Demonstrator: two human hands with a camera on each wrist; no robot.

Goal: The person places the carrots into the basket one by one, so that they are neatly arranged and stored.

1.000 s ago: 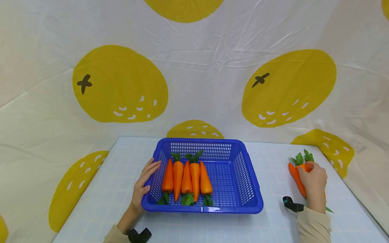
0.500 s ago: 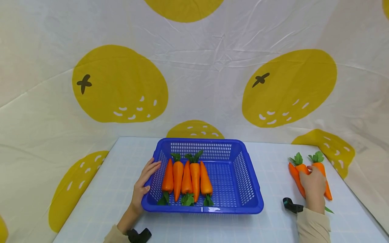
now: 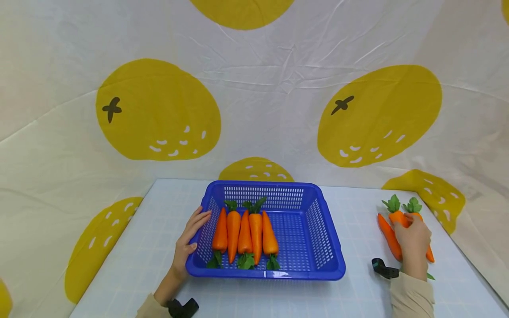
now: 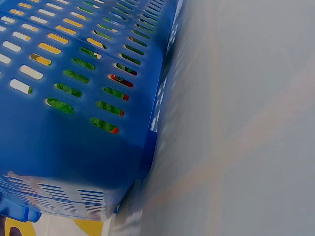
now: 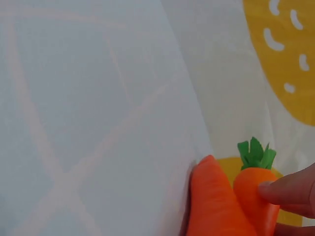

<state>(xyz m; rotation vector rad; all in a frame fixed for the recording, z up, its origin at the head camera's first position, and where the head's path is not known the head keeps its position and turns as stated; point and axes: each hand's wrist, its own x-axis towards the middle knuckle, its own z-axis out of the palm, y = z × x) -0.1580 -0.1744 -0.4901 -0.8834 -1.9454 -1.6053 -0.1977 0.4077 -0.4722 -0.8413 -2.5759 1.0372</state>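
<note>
In the head view my right hand pinches an orange carrot near its leafy top, at the table's right side. The thumb presses on the carrot's front in the right wrist view, with fingers behind. Left of it lies a second carrot, tip pointing away from me. A third carrot lies to the right, partly hidden by the hand. My left hand rests against the left side of a blue plastic basket, fingers extended at its rim. Several carrots lie side by side in the basket's left half.
A pale checked cloth covers the table. Behind it hangs a white curtain printed with yellow fruit. A green leaf shows below the right hand. Black wrist cameras sit on both forearms.
My right hand first moves off the right carrot to the middle one, then shifts that carrot slightly away and to the right. The left hand and basket stay in place.
</note>
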